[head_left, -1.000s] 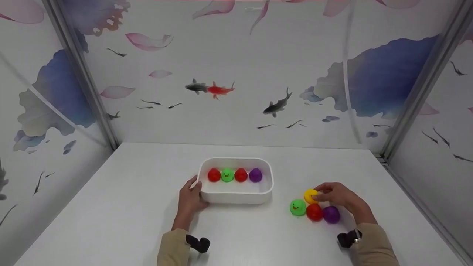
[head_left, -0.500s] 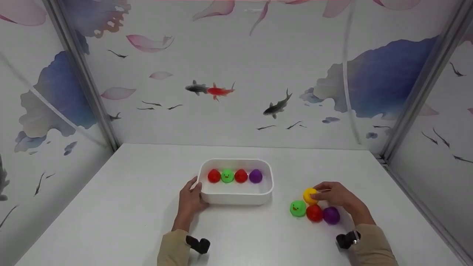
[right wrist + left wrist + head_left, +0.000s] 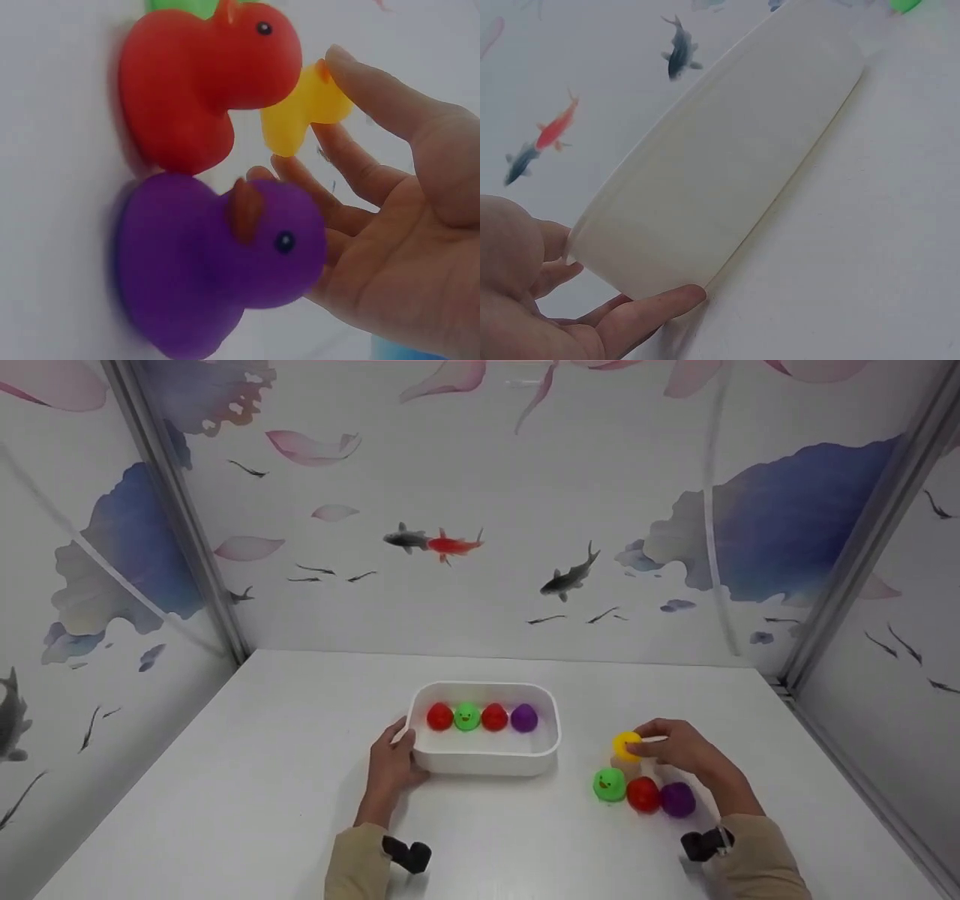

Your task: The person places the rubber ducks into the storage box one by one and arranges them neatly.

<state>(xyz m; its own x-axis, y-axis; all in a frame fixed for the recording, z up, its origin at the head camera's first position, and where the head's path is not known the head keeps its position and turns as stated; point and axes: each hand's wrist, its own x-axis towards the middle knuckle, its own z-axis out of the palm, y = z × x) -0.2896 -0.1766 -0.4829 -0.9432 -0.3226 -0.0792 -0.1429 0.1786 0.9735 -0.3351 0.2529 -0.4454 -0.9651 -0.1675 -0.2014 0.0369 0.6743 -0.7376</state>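
In the head view my left hand [image 3: 391,761] holds the left end of a white plastic box [image 3: 484,765]. In the left wrist view its thumb lies low along the box's long side, with the fingers around the end. Inside the box, a row runs red duck [image 3: 440,717], green duck [image 3: 466,717], red duck [image 3: 494,718], purple duck [image 3: 524,718]. My right hand [image 3: 682,750] pinches a yellow rubber duck [image 3: 625,745] by its head, just above the table. Below it stand a green duck [image 3: 609,785], a red duck [image 3: 202,82] and a purple duck [image 3: 217,255].
Everything stands on a white table [image 3: 300,810]. Behind it and on both sides rise white panels [image 3: 480,607] printed with fish and petals, joined by metal corner posts [image 3: 180,502]. A small black device [image 3: 407,855] sits at the left wrist, another black device [image 3: 705,844] at the right.
My right hand has raised the yellow duck off the table and moved it away from the three ducks. The left hand stays on the box. The view shifts slightly.
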